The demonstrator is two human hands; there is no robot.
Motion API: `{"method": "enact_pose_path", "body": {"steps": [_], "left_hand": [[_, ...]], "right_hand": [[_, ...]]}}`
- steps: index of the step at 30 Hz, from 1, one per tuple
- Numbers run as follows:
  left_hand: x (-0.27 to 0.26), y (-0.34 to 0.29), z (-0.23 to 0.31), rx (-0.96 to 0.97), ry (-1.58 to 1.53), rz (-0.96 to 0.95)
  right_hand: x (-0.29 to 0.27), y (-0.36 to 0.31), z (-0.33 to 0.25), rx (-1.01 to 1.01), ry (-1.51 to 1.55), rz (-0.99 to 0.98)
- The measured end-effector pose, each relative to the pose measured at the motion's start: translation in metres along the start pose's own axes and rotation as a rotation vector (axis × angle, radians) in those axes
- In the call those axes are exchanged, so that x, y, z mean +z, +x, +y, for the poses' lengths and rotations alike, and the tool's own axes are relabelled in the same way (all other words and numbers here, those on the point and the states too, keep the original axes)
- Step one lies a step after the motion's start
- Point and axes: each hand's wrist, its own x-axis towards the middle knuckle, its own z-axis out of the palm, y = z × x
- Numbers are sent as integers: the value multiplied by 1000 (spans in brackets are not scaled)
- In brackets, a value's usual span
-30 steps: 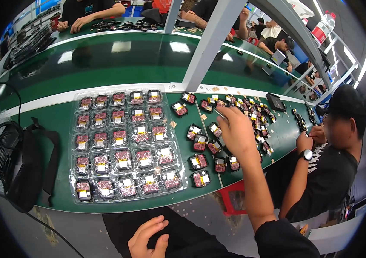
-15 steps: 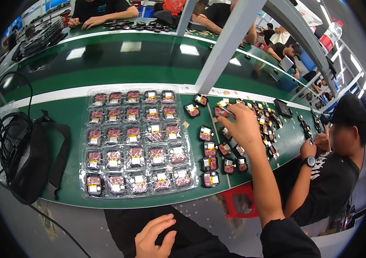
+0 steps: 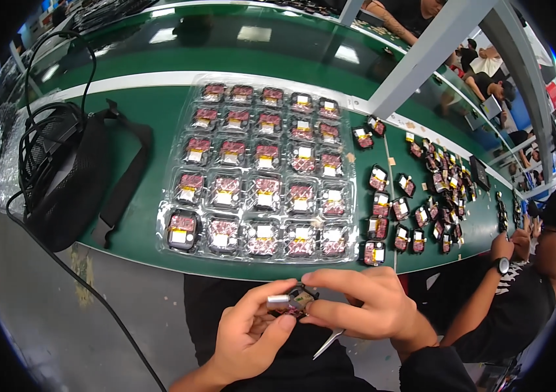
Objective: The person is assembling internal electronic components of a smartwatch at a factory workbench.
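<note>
Both of my hands meet in front of the table's near edge, around one small black-framed electronic module [image 3: 299, 302]. My left hand [image 3: 252, 330] is closed on its left side, thumb and fingers pinching it. The fingertips of my right hand [image 3: 373, 307] press on the module's right side. Silver tweezers [image 3: 327, 343] stick out below the right hand, tucked in its fingers with the tip pointing down. A small silvery piece shows at the module's left, by the left fingers. Fingers hide much of the module.
A clear plastic tray [image 3: 168, 202] carries rows of black-cased modules with red boards. Loose modules [image 3: 448, 179] are heaped right of it. A black bag [image 3: 69, 183] with cables lies left. A grey post [image 3: 422, 62] rises behind. A co-worker [image 3: 513, 294] sits at right.
My right hand has come back from the loose modules to join my left hand, and a module is now held between them. The view has tilted downward and shifted.
</note>
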Motion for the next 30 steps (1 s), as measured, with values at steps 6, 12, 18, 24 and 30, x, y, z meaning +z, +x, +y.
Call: {"method": "enact_pose_path", "body": {"steps": [6,12,18,24,30], "left_hand": [[-3,-2,2,-85,-57,153],[-7,-4,-3,-95,-30,193],[-12,-1,0,-105,40,206],[-8,1,2,-76,-67,227],[-10,1,4,-71,-48,227]], "right_hand": [[17,2,-3,-5,28,-8],[27,-2,-1,26,74,-9],[27,-8,-4,223,299,-2],[17,-5,-5,261,251,-76],[14,0,-13,239,131,-135]]}}
